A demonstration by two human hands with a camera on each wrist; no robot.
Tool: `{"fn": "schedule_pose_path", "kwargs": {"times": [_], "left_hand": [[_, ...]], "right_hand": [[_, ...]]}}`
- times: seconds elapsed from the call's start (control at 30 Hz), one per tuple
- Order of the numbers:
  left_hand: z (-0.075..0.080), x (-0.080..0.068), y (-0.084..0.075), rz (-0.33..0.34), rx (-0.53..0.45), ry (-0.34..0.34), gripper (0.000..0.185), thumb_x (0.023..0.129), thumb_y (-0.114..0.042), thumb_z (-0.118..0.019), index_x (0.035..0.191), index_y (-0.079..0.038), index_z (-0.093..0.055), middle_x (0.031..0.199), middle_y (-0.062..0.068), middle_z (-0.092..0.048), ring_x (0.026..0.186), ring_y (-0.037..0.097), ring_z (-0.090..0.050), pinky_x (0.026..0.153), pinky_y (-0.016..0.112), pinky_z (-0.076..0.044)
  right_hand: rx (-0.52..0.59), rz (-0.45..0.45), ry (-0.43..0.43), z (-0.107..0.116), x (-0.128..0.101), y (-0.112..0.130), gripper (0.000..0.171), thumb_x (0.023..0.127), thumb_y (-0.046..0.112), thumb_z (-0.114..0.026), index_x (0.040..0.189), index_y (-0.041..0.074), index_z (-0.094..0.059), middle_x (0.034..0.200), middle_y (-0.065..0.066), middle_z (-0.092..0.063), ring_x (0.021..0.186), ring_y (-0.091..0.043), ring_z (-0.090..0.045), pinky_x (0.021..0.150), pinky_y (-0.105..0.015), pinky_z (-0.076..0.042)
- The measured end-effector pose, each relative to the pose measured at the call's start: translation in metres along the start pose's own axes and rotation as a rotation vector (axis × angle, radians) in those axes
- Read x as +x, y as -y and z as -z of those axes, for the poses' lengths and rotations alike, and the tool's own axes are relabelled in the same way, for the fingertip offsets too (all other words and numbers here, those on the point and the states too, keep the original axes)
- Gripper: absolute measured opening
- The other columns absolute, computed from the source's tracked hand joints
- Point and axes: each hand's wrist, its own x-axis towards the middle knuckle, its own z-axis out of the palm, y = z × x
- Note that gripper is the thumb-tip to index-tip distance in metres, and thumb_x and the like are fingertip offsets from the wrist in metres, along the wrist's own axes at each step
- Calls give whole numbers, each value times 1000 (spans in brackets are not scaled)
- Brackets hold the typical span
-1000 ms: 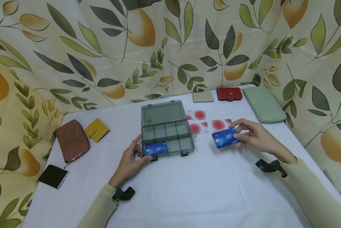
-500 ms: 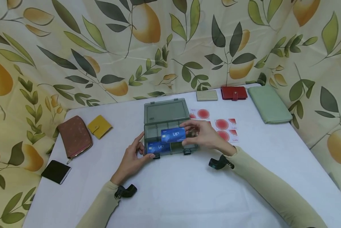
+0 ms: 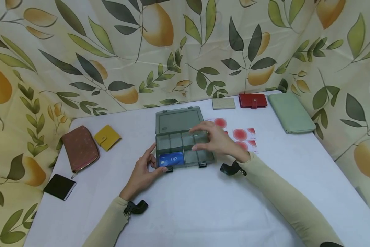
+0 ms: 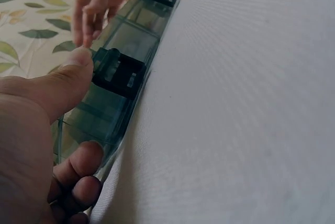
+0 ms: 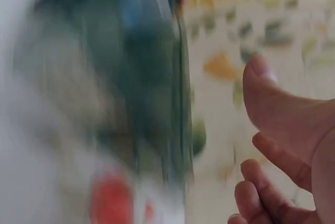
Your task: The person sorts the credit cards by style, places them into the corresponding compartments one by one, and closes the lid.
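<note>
Head view: the left hand (image 3: pixel 141 176) grips the front-left corner of the green storage box (image 3: pixel 176 139), thumb on the front edge beside a black latch (image 3: pixel 170 169). The right hand (image 3: pixel 217 139) is over the box's right-hand compartments, its grip apart, thumb and index finger spaced and nothing between them. The blue VIP card (image 3: pixel 171 159) lies in the front-left compartment (one card or a stack, I cannot tell).

The likeliest mishap, I judge, is a knock: with the right hand so low over the dividers, a fingertip could catch one and drag the box across the white surface (image 3: pixel 188 206). A slack left hold would make that worse. The red-and-white cards (image 3: pixel 240 134), partly hidden behind the right hand, could be brushed out of line by a low sweep of the wrist.
</note>
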Motion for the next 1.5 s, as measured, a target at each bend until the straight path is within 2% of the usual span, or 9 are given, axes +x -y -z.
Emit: {"fn": "schedule_pose_path", "kwargs": {"times": [0.1, 0.23, 0.53, 0.73, 0.93, 1.07, 1.17, 1.33, 1.5], "left_hand": [[1, -2, 1, 11, 5, -2, 97, 87, -16, -90, 165, -6, -35, 81, -1, -59, 79, 15, -54, 97, 48, -31], [3, -3, 1, 16, 12, -13, 97, 86, -16, -90, 165, -6, -35, 81, 0, -59, 78, 15, -53, 94, 44, -32], [1, -4, 2, 21, -3, -2, 97, 86, -16, -90, 166, -7, -35, 82, 1, -60, 80, 16, -55, 88, 37, -40], [1, -4, 2, 3, 4, -5, 97, 86, -15, -90, 165, -7, -35, 82, 0, -60, 80, 16, -55, 90, 40, -40], [1, -4, 0, 22, -4, 1, 96, 87, -16, -90, 165, -7, -35, 82, 0, -59, 80, 16, -55, 99, 49, -32], [0, -3, 0, 7, -6, -1, 95, 87, -15, -89, 165, -5, -35, 81, 0, -59, 79, 16, -54, 98, 48, -30], [0, -2, 1, -3, 1, -3, 95, 86, -14, -89, 164, -4, -36, 81, -1, -59, 79, 15, -54, 96, 47, -30], [1, -1, 1, -19, 7, -10, 95, 86, -13, -90, 164, -3, -36, 80, -1, -59, 78, 15, -54, 95, 46, -30], [2, 0, 0, -33, 1, -2, 95, 86, -14, -89, 164, -4, -36, 81, 0, -60, 78, 15, -55, 91, 41, -35]], "right_hand": [[-8, -104, -65, 31, 1, -23, 57, 85, 22, -92, 135, 9, -70, 136, -15, -66, 123, -39, -59, 92, -54, -52], [-50, -268, -62, 58, 6, -63, 55, 92, 22, -86, 141, 9, -66, 144, -18, -62, 130, -40, -55, 103, -58, -49], [-134, -386, 1, 60, 13, -110, 55, 92, 22, -84, 139, 0, -64, 141, -24, -62, 132, -44, -52, 114, -62, -40], [-167, -423, 35, 63, 15, -107, 53, 93, 25, -83, 133, -3, -61, 133, -25, -61, 126, -42, -54, 113, -57, -43], [-122, -432, 9, 64, 11, -104, 49, 94, 21, -82, 132, 0, -58, 120, -24, -62, 108, -38, -56, 98, -54, -49], [-54, -407, -21, 68, 3, -104, 35, 103, 18, -71, 130, -1, -58, 128, -27, -63, 116, -42, -60, 104, -57, -49], [36, -378, -101, 72, -4, -100, 32, 106, 16, -66, 133, 2, -55, 130, -26, -66, 116, -42, -68, 105, -53, -54], [242, -335, -263, 74, -12, -75, 47, 106, 18, -67, 149, 17, -48, 124, -20, -70, 87, -33, -76, 82, -27, -62], [447, -363, -167, 65, -24, -45, 53, 102, 27, -74, 151, 21, -55, 122, -2, -74, 95, -26, -77, 81, -17, -56]]}}
